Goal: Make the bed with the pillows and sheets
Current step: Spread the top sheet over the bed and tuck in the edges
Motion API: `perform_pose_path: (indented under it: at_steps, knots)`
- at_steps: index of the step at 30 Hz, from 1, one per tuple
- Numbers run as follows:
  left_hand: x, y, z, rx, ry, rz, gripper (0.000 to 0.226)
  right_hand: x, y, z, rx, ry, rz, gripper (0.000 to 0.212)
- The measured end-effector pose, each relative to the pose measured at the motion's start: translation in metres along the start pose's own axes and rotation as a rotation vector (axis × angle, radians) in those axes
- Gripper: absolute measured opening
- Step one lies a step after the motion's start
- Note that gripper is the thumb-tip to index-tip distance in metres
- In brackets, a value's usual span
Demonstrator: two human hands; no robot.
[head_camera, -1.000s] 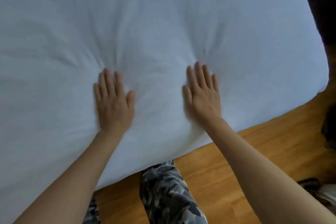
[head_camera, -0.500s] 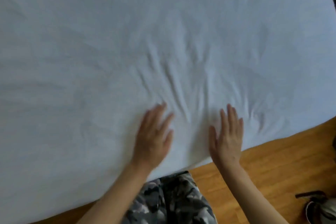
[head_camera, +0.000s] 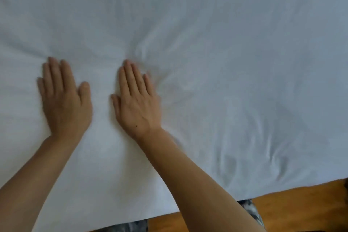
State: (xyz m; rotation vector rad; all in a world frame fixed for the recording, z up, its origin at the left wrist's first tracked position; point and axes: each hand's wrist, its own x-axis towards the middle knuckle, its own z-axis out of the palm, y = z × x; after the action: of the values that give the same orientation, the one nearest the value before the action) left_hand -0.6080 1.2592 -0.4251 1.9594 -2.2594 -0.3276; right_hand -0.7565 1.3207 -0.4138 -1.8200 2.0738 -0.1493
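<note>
A white sheet (head_camera: 226, 34) covers the bed and fills most of the head view. My left hand (head_camera: 64, 100) lies flat on it at the left, palm down, fingers straight and close together. My right hand (head_camera: 137, 101) lies flat beside it, palm down, fingers pointing away from me. Neither hand holds anything. Creases fan out in the sheet from my right hand's fingertips toward the right, and more wrinkles sit near the bed's front edge at the right. No pillow is in view.
A wooden floor (head_camera: 301, 205) shows along the bottom right, below the bed's front edge. My legs in grey patterned trousers (head_camera: 250, 209) stand against that edge.
Both hands have slid away from the bed's edge and to the left across the sheet. The creases have shifted with them; the view has moved left and closer.
</note>
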Motion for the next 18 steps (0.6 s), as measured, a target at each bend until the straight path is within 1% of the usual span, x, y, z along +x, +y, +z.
perform_pose_path:
  at_steps: [2,5,10,12,15,17,18]
  knots:
    - [-0.023,0.054,0.012,0.016,-0.016,0.092,0.063,-0.014,0.05,-0.014,0.023,0.046,0.032,0.062]
    - [-0.06,0.15,0.037,0.051,-0.077,0.185,0.066,-0.045,0.154,-0.041,0.031,0.112,0.094,0.062]
    - [-0.125,0.336,0.08,-0.005,-0.183,0.381,0.068,-0.108,0.349,-0.101,-0.116,0.136,0.212,0.065]
    - [-0.15,0.401,0.093,-0.032,-0.232,0.465,0.069,-0.133,0.411,-0.123,-0.135,0.126,0.322,0.067]
    - [-0.183,0.472,0.108,-0.026,-0.321,0.633,0.069,-0.164,0.472,-0.143,-0.137,0.12,0.421,0.066]
    - [-0.208,0.501,0.114,0.007,-0.376,0.747,0.069,-0.175,0.496,-0.147,-0.103,0.134,0.468,0.068]
    - [-0.219,0.512,0.118,0.016,-0.401,0.808,0.068,-0.177,0.505,-0.15,-0.052,0.156,0.528,0.068]
